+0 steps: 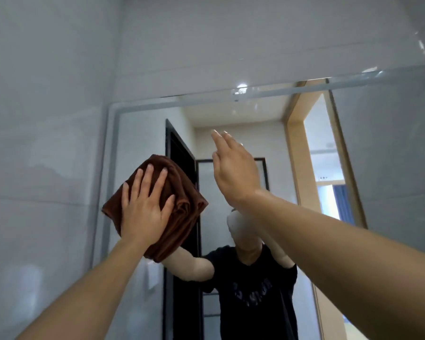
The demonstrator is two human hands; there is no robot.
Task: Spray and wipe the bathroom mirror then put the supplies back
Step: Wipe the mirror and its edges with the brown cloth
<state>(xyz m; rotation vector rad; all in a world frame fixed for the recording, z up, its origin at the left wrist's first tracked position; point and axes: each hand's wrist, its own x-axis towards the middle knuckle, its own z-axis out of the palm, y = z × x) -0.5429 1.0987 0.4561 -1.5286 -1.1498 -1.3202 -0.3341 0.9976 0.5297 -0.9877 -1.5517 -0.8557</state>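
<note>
The bathroom mirror (231, 114) fills the wall ahead, with a white frosted border along its top and left edges. My left hand (144, 206) presses a folded brown cloth (182, 207) flat against the glass near the mirror's left side, fingers spread over it. My right hand (233, 168) is raised beside it, to the right and slightly higher, fingers straight and apart, holding nothing; whether it touches the glass I cannot tell. No spray bottle is in view.
Grey wall tiles (47, 119) surround the mirror on the left and above. The mirror reflects a person in a dark T-shirt, a black door frame and a lit doorway with wooden trim on the right.
</note>
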